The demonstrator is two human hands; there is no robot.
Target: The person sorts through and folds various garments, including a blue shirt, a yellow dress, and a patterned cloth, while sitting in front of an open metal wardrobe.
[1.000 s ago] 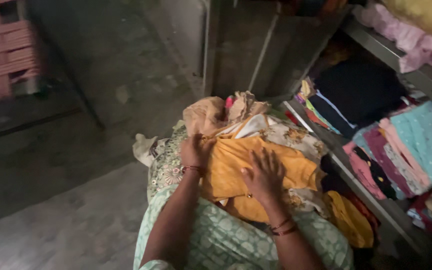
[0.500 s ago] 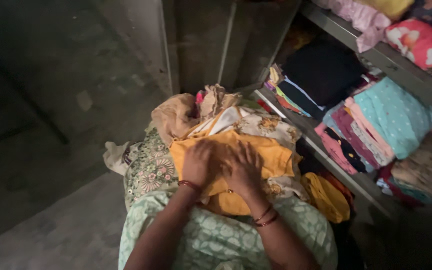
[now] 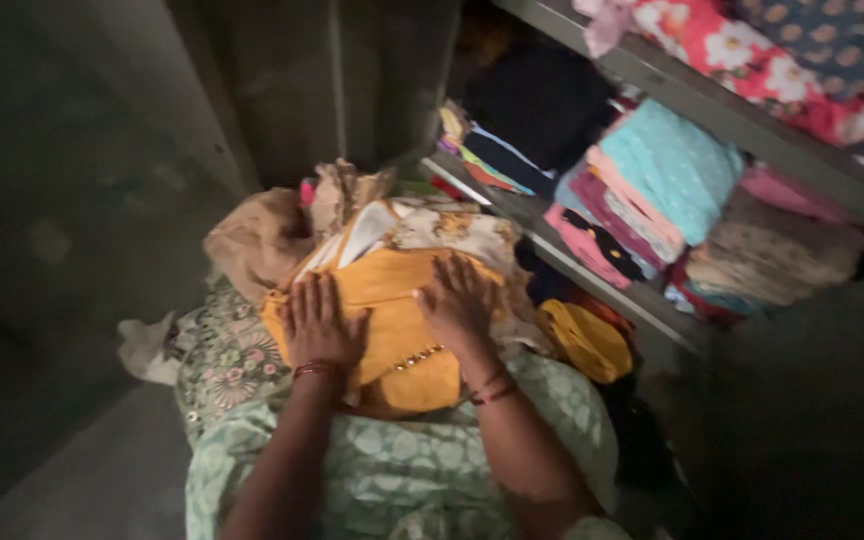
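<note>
You are pressing both hands flat on a folded yellow garment (image 3: 392, 320) that is lying on top of a heap of clothes on your lap. Your left hand (image 3: 320, 325) is resting on the garment's left part with its fingers spread and pointing away from you, palm down, gripping nothing. Your right hand (image 3: 457, 300) is lying just beside it on the right part, also open and flat against the cloth. Under the yellow garment a cream cloth with a floral print (image 3: 452, 230) is showing, and beyond it a crumpled tan cloth (image 3: 262, 235). A green patterned cloth (image 3: 222, 360) is hanging at the left of the heap. To your right, a shelf (image 3: 612, 290) is holding stacks of folded clothes, among them a turquoise dotted stack (image 3: 677, 165). A small yellow bundle (image 3: 582, 340) is sitting near the shelf's edge.
</note>
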